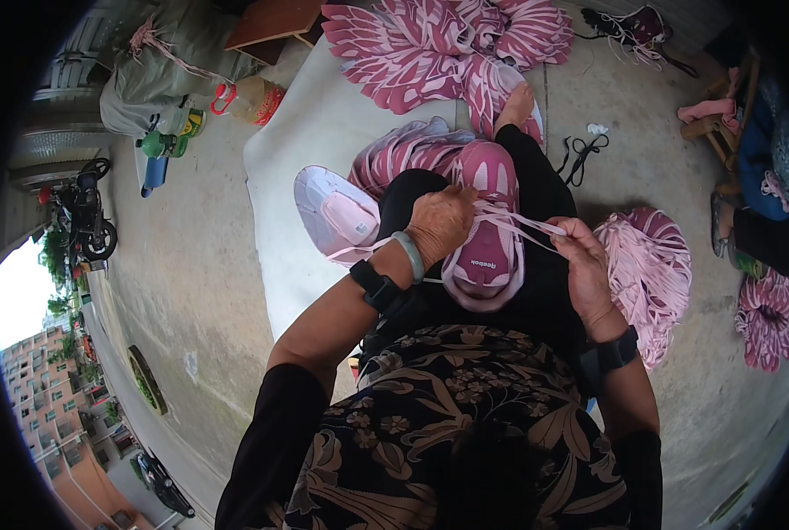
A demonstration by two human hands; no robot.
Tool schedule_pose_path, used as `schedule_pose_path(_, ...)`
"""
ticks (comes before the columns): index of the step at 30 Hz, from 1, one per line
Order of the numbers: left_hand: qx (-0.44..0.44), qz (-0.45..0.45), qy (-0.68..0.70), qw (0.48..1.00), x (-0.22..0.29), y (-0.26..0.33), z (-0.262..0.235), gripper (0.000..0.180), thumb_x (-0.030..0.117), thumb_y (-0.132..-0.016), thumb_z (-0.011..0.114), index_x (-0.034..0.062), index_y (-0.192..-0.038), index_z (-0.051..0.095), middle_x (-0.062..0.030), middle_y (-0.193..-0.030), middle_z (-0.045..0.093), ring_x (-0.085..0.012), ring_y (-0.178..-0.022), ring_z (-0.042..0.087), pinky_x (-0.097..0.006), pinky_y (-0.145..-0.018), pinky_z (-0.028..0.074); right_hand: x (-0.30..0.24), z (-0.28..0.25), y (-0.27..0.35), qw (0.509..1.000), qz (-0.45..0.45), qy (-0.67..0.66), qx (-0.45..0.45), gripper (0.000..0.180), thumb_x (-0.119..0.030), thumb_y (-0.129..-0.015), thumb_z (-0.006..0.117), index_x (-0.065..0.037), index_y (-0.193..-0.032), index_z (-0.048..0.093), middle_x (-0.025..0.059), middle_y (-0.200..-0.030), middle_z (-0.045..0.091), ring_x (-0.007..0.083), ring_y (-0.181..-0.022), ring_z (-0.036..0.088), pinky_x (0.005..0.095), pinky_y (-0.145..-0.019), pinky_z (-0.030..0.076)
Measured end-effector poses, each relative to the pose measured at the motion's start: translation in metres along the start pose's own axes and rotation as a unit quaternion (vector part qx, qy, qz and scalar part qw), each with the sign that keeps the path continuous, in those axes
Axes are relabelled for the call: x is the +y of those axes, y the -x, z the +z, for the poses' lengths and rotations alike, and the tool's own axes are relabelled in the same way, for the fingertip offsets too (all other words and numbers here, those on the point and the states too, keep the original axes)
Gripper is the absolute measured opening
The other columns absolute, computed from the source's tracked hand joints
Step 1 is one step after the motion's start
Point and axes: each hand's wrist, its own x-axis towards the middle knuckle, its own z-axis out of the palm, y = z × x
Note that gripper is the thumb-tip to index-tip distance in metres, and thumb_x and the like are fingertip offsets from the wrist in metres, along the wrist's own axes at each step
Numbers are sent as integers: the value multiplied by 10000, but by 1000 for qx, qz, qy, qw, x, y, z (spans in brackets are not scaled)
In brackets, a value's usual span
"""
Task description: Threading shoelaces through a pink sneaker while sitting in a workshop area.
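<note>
A dark pink shoe upper (498, 262) with pale trim lies across my lap, its tongue toward me. Pale pink laces (522, 223) cross its middle and stretch out to the right. My right hand (588, 276) pinches the lace between thumb and fingers, to the right of the upper. At the upper's left edge my left hand (443, 219) is closed, its fingertips by the lacing; what exactly they grip is hidden. Left of that hand lies another upper (334, 216), its pale lining showing and a lace trailing from it.
Rows of stacked pink uppers (403, 53) lie on a pale sheet (279, 168) ahead. A heap of pale laces and uppers (646, 278) sits at my right. Farther off are a black cord (580, 159), a large red-capped jug (251, 102) and a wooden stool (712, 132).
</note>
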Motion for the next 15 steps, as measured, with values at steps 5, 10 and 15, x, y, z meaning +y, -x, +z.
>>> schedule_pose_path(5, 2, -27, -16, 1000, 12, -2, 3, 198, 113, -728, 538, 44, -912, 565, -142, -777, 589, -326, -694, 581, -396, -607, 478, -3, -6, 0, 989, 33, -142, 27, 49, -54, -801, 489, -36, -831, 523, 27, -957, 537, 106, -865, 486, 238, -801, 372)
schedule_pose_path(10, 5, -76, -75, 994, 17, -3, 9, 170, 152, -744, 518, 44, -872, 545, -156, -747, 585, -334, -654, 581, -413, -585, 477, -8, 5, 5, 951, -192, 186, -158, 220, 37, -656, 575, -36, -837, 473, 89, -954, 512, 184, -869, 505, 264, -788, 396)
schedule_pose_path(15, 0, -71, -90, 993, 15, -4, 11, 164, 157, -742, 529, 42, -858, 542, -156, -745, 584, -332, -645, 581, -415, -576, 477, -7, 2, -1, 944, -220, 204, -137, 218, 40, -665, 576, -33, -842, 473, 100, -956, 515, 206, -856, 517, 269, -771, 410)
